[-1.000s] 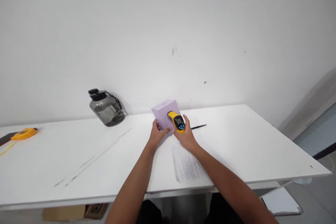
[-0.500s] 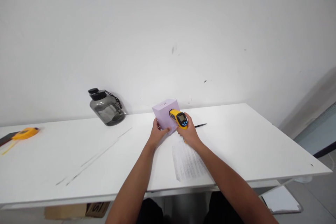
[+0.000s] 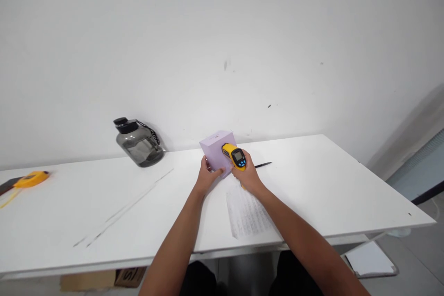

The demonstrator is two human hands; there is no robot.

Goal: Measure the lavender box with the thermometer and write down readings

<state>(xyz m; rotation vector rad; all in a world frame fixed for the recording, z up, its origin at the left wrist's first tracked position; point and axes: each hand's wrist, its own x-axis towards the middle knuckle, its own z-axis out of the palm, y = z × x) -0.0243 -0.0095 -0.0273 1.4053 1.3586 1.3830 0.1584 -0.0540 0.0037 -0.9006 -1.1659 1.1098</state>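
Observation:
A light purple box is tilted on the white table, gripped at its lower left by my left hand, thumb across the front face. My right hand is wrapped round the handle of a yellow and black infrared thermometer. The thermometer's nose points at the front of the box, very near or touching it; I cannot tell which. Its small screen and blue buttons face me. Below my hands lies a printed sheet of paper, partly covered by my right forearm. A black pen rests just right of my right hand.
A grey transparent water jug with a black lid leans at the back left near the wall. An orange tape measure lies at the far left beside a dark object. Under the white table are a cardboard box and a white panel.
The whole view has shifted slightly. Both hands keep their hold on the box and the thermometer, with no clear movement between them.

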